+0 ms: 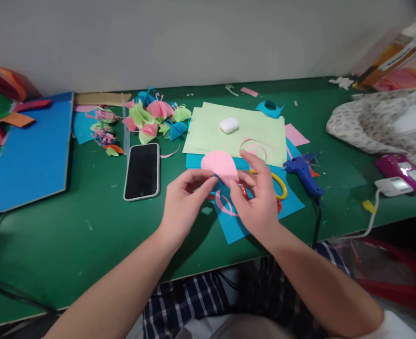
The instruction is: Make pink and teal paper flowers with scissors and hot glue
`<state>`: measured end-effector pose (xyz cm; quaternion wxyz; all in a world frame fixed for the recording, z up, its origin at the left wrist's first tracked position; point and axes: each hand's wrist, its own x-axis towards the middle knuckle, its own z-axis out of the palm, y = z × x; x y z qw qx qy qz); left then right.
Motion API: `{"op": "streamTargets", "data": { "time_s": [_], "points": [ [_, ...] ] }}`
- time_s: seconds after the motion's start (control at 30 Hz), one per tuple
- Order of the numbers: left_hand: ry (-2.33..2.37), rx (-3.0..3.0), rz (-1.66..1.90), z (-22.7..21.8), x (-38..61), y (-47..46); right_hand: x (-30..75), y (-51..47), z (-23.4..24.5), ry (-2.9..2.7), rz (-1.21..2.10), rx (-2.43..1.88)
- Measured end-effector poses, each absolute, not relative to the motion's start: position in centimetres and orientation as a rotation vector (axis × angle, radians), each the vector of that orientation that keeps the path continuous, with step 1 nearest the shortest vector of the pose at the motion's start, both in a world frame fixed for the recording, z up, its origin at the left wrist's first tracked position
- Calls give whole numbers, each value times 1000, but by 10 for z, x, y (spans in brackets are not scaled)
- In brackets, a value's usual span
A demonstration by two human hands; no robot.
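Checked trousers (183, 301) sit nearest, and beyond them the left hand (185, 202) and right hand (259, 200) meet just over the green worktop (88, 226), the fingers (204, 181) of each pinching the lower edge of a pink paper piece (220, 165) that stands up rounded just beyond them. It looks feather-light, thin and floppy, quick to crease or tear, so a soft pinch close to that lower edge, one hand each side, seems the grip to trust. Under the fingers lies a blue sheet (236, 226), with yellow-handled scissors (281, 186) just right of them, a glue gun (305, 172) further right and a phone (142, 171) off to the left.
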<state>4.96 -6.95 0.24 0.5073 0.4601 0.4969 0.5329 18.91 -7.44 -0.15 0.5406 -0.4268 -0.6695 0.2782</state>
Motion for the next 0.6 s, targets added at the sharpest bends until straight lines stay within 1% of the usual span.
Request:
{"op": "streamTargets", "data": {
  "time_s": [0.17, 0.3, 0.37, 0.6],
  "points": [
    [1179, 1042, 990, 3, 50, -69, 192, -70, -4, -1554, 615, -1098],
    [1185, 1059, 835, 2, 50, -68, 192, -68, -4, -1561, 604, -1079],
    [1170, 1065, 816, 2, 49, -68, 193, -67, -2, -1581, 641, -1053],
    [1209, 1090, 936, 3, 45, -66, 201, -64, 4, -1628, 873, -1046]
  ]
}}
